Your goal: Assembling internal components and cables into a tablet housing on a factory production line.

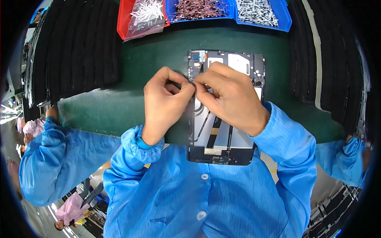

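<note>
An opened tablet housing (238, 156), black-framed with flex cables and pale inner plates, lies lengthwise before me, its near end reaching past the table edge. At its upper left edge my left hand (164, 101) pinches with thumb and forefinger. My right hand (234, 95) meets it there, fingertips also pinched together, its palm over the middle of the housing. Whatever sits between the fingertips is too small to make out. A small blue-marked camera part (196, 57) shows at the housing's top left corner.
Along the back stand a red bin (124, 18) with bagged white pieces, a blue bin (171, 16) of reddish wired parts and a blue bin (283, 20) of silvery strips. Black padded racks (75, 51) flank the green table (154, 49). Blue-sleeved people (43, 154) work on both sides.
</note>
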`<state>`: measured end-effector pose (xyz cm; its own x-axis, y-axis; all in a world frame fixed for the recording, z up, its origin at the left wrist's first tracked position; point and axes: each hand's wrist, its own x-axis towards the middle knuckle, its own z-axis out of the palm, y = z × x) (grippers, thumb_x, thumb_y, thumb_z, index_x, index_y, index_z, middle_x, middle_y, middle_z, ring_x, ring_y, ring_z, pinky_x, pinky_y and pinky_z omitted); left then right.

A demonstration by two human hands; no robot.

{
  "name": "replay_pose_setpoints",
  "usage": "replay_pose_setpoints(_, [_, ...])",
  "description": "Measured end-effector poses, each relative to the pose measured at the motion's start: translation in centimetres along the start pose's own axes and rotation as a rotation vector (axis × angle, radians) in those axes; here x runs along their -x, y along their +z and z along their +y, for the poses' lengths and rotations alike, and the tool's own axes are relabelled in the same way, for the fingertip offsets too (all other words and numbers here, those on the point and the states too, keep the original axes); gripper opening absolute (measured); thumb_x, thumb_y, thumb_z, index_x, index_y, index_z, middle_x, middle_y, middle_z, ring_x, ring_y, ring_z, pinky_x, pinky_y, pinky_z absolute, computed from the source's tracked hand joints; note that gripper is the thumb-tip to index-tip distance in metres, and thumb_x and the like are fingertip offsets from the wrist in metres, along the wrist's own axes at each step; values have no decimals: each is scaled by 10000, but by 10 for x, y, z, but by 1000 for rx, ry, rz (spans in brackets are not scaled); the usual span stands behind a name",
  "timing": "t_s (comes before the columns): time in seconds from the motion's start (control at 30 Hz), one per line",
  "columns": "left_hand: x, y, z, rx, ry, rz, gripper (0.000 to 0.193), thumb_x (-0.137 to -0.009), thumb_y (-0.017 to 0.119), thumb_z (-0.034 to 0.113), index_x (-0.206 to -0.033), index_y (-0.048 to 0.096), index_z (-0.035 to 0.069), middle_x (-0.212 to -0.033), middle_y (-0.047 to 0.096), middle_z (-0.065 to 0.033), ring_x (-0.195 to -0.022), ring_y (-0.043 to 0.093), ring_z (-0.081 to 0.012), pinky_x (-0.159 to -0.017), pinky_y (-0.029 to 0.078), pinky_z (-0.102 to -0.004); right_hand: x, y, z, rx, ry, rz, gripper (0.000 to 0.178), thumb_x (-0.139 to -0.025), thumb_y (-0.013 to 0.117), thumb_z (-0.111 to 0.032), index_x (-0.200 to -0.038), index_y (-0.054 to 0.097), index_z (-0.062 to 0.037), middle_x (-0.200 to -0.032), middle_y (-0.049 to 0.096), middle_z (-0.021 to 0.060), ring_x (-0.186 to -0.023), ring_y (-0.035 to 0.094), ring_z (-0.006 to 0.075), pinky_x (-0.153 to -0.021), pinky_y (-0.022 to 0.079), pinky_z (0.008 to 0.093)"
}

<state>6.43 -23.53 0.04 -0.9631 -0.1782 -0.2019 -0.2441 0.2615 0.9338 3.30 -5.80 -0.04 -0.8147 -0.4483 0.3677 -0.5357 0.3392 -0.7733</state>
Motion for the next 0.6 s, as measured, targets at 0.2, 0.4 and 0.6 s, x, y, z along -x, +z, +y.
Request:
replay_pose_setpoints(0.2, [-5, -20, 10, 154, -191, -212, 79, -897, 681, 41, -910, 640, -24, -767, 666, -59, -605, 617, -74, -500, 486, -207, 2, -1, 2, 11, -53, 33, 87, -798, 726, -4, -878, 691, -2, -771, 584, 96, -607, 590, 238, -548, 488, 338])
replay_pose_setpoints(0.4, [-17, -33, 14, 135, -235, -357, 100, -939, 671, 52, -978, 647, -37, -789, 673, -65, -631, 635, -90, -483, 487, -216, 4, 0, 3, 22, -56, 37, 82, -806, 727, -14, -879, 691, -4, -768, 577, 98, -613, 591, 239, -556, 490, 343])
replay_pose_setpoints(0.6, [-19, -35, 12, 145, -251, -370, 96, -936, 675, 44, -966, 637, -38, -847, 668, -67, -624, 637, -90, -473, 486, -213, 4, 0, 4, 12, -61, 21, 87, -803, 729, -16, -883, 697, -8, -774, 582, 97, -630, 602, 243, -564, 498, 340])
